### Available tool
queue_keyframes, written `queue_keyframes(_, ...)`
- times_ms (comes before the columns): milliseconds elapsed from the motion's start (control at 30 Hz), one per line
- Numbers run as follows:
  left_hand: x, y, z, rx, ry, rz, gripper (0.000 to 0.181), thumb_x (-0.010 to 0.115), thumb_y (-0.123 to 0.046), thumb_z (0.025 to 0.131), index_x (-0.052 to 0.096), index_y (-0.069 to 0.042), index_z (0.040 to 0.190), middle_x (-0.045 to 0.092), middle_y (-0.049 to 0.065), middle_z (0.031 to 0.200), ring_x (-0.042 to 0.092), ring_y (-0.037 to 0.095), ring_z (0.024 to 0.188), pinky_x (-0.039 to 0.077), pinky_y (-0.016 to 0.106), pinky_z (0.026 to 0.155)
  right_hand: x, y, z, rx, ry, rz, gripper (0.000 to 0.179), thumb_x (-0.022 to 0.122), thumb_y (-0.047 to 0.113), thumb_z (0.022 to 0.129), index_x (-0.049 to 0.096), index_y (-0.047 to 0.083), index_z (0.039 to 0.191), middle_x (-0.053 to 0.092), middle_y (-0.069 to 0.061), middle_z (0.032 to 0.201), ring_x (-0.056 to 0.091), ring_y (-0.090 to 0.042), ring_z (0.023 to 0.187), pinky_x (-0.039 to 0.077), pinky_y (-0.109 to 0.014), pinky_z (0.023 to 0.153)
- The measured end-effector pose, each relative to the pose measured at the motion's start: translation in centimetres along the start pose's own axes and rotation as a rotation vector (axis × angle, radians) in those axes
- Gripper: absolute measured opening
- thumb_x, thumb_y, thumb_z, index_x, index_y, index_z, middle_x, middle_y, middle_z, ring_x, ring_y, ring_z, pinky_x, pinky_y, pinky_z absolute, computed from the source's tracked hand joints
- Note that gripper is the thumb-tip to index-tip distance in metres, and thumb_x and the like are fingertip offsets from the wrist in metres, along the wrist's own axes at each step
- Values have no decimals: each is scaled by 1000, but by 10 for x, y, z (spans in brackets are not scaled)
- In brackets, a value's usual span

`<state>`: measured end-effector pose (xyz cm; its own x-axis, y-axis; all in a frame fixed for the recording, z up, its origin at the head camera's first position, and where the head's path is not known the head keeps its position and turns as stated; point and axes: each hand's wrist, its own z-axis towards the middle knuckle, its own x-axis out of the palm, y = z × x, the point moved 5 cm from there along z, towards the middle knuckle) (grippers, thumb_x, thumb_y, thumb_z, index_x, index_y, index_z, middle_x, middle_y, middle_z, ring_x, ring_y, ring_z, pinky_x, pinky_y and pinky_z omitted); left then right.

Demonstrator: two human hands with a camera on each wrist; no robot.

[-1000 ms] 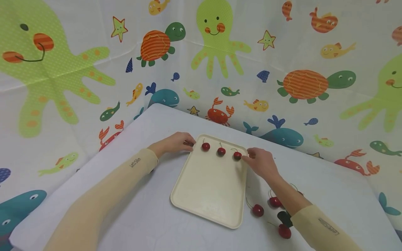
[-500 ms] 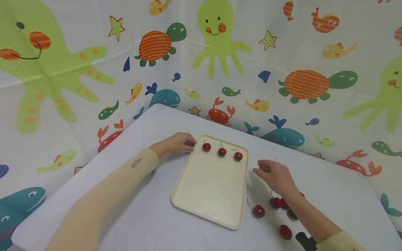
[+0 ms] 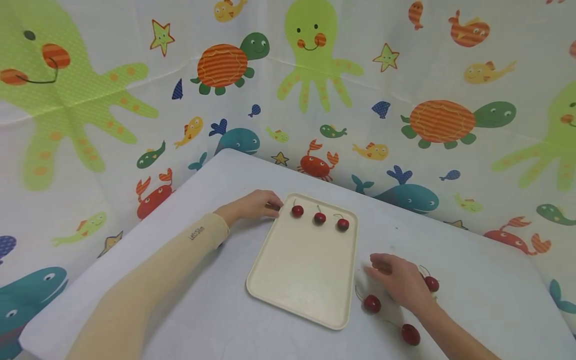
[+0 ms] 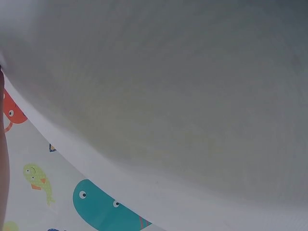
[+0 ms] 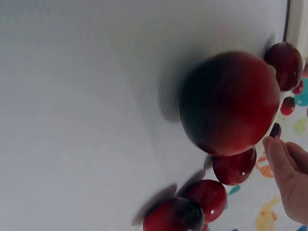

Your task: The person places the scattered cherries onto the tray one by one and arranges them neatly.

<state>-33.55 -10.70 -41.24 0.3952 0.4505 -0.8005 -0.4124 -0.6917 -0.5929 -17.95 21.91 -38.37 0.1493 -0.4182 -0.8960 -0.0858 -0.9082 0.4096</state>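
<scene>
My left hand (image 3: 254, 204) rests beside the beige tray (image 3: 301, 270), fingertips right at its left rim near the far corner. Along the tray's far end, three dark red cherries lie in a row: a left one (image 3: 297, 211), a middle one (image 3: 320, 218) and a right one (image 3: 343, 224). To the right of the tray, my right hand (image 3: 400, 280) is over the loose cherries, thumb and fingers apart, holding nothing. A cherry (image 3: 372, 303) lies just below its thumb. In the right wrist view, the hand (image 5: 291, 178) appears at the right edge beyond a large, near cherry (image 5: 231, 103).
Another loose cherry (image 3: 410, 334) lies nearer the front, and one (image 3: 431, 284) lies right of my right hand. My right hand and forearm hide part of this group. The white table (image 3: 202, 305) meets a curtain (image 3: 351, 30) printed with sea animals at the back.
My right hand has left the right cherry at the tray's far right corner and moved toward the front, over the loose cherries. My left hand has stayed at the tray's left rim.
</scene>
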Motion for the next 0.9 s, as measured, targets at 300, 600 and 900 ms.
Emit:
queue_keyframes(300, 1, -1, 1, -8, 1, -7, 36, 67, -25, 84, 62, -15, 118, 60, 1, 115, 55, 15, 106, 46, 32, 97, 4, -10, -21, 54, 50, 25, 55, 68, 49, 77, 60, 15, 119, 65, -7, 113, 62, -23, 101, 53, -41, 83)
queue_keyframes(600, 0, 1, 0, -18, 2, 2, 35, 67, -24, 84, 63, -14, 117, 60, 2, 115, 55, 15, 106, 46, 32, 97, 14, -16, -29, 73, 67, -11, 52, 69, 47, 76, 63, 16, 117, 67, -5, 108, 62, -18, 92, 54, -41, 80)
queue_keyframes(900, 1, 1, 0, -26, 3, -3, 36, 67, -25, 84, 62, -14, 118, 60, 1, 115, 55, 15, 105, 46, 31, 96, 18, -14, -36, 41, 75, 0, 52, 74, 45, 71, 65, 15, 113, 68, -2, 106, 64, -17, 94, 54, -39, 81)
